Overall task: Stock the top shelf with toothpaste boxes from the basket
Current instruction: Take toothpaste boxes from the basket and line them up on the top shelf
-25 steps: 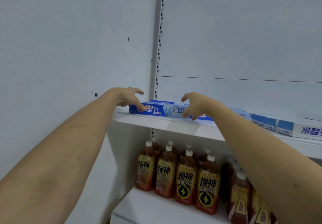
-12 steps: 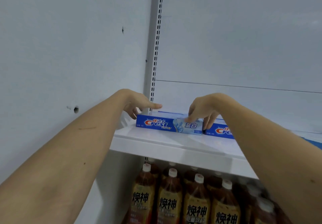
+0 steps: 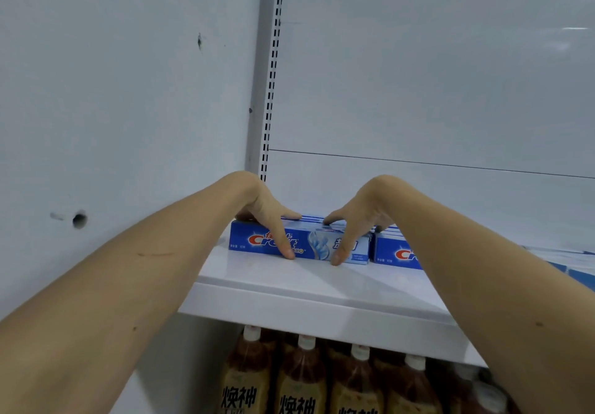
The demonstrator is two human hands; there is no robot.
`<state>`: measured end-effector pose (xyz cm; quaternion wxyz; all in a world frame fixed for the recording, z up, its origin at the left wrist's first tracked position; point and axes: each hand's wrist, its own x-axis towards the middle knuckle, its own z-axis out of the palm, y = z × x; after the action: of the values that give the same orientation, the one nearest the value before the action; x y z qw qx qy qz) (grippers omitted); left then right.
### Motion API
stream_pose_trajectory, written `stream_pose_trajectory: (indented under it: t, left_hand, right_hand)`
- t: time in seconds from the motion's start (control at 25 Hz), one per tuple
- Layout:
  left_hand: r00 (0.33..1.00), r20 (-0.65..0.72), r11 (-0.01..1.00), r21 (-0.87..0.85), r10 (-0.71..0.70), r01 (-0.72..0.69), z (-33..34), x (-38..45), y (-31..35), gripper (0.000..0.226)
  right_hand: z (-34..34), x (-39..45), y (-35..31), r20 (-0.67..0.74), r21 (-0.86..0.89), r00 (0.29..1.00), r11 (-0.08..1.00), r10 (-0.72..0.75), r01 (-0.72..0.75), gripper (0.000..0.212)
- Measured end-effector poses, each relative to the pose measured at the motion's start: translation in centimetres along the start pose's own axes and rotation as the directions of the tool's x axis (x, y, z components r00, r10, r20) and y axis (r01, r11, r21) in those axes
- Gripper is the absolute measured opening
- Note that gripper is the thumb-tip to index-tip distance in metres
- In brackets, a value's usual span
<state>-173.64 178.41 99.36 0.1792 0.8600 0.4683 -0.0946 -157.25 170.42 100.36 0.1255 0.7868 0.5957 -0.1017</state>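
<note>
A blue Crest toothpaste box [image 3: 246, 239] lies lengthwise at the left end of the white top shelf [image 3: 289, 288], set back from the front edge. My left hand [image 3: 264, 207] holds its left half, thumb down the front face and fingers over the top and back. My right hand [image 3: 363, 211] holds its right half the same way. A second Crest box [image 3: 391, 252] lies just to the right, end to end with the first, partly hidden by my right forearm. The basket is out of view.
The wall [image 3: 128, 124] stands just left of the shelf end, and a slotted upright rail [image 3: 273, 59] runs up the back corner. More blue boxes [image 3: 576, 272] lie at the far right. Brown drink bottles [image 3: 302, 381] fill the shelf below.
Both hands moved inward along the box and now clasp it with thumbs down its front face. The camera has come closer and looks higher, so the top shelf fills more of the view.
</note>
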Motion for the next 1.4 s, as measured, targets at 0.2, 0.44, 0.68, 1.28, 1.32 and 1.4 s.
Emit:
stream_pose_trajectory:
  t: [0.2, 0.44, 0.68, 1.28, 1.32, 1.4]
  left_hand:
    - [0.988, -0.138, 0.995, 0.081, 0.062, -0.051, 0.0, 2.0, 0.1, 0.109]
    - [0.979, -0.202, 0.87, -0.488, -0.031, -0.074, -0.3, 2.4, -2.8, 0.105]
    - [0.945, -0.255, 0.719, -0.694, -0.204, -0.031, 0.4, 4.8, -1.7, 0.084]
    - [0.892, -0.252, 0.927, 0.103, 0.376, -0.361, 2.3, 0.3, 13.3, 0.096]
    - [0.905, -0.206, 0.925, 0.161, 0.372, -0.344, 3.2, 0.5, 14.4, 0.098]
    - [0.922, -0.163, 0.917, 0.259, 0.35, -0.302, 4.5, 1.0, 15.7, 0.103]
  right_hand:
    - [0.0, 2.0, 1.2, -0.165, -0.068, 0.986, 0.998, 0.002, -0.013, 0.106]
    - [-0.5, 1.8, 2.2, -0.116, 0.519, 0.991, 0.846, -0.072, 0.122, 0.113]
    - [0.7, 3.7, 3.3, -0.209, 0.64, 0.972, 0.767, 0.111, 0.05, 0.086]
    - [1.6, -7.9, 17.1, -0.261, 0.532, 0.957, 0.846, 0.128, 0.032, 0.099]
    - [2.3, -8.3, 17.7, -0.201, 0.514, 0.972, 0.858, 0.123, -0.002, 0.105]
    - [3.3, -8.3, 18.7, -0.11, 0.453, 0.985, 0.889, 0.136, -0.072, 0.109]
